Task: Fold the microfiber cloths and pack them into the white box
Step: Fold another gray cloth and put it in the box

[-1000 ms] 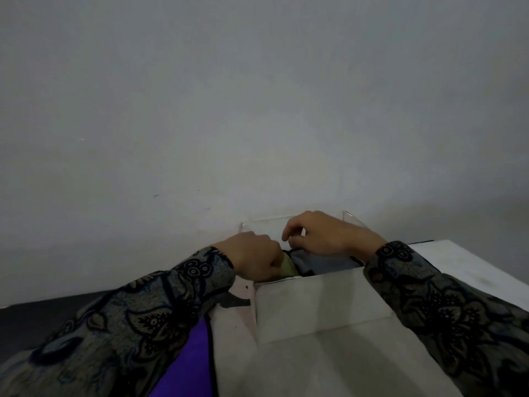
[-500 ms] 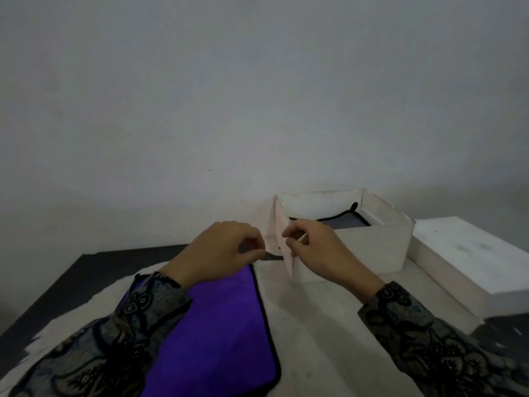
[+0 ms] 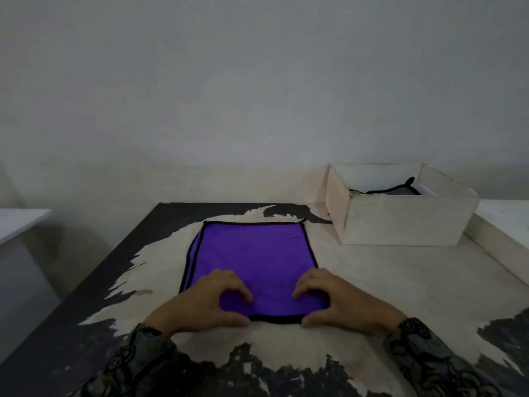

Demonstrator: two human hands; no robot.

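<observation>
A purple microfiber cloth [image 3: 252,253] with black edging lies flat on the worn table [image 3: 386,282] in front of me. My left hand [image 3: 200,305] and my right hand [image 3: 340,302] sit at its near edge, fingers curled on top and thumbs at the black hem, pinching the near corners. The white box [image 3: 400,224] stands open at the back right. Inside it a folded grey cloth [image 3: 400,191] with black trim shows, with a sliver of yellow-green beside it.
A white lid or second box [image 3: 503,222] lies right of the white box, partly out of frame. A pale wall rises behind the table. A white surface [image 3: 20,222] sits lower at the far left, beyond the table's dark left edge.
Both hands left the white box, drew back toward me and came down on the near edge of the purple cloth. The view dropped to show the whole cloth.
</observation>
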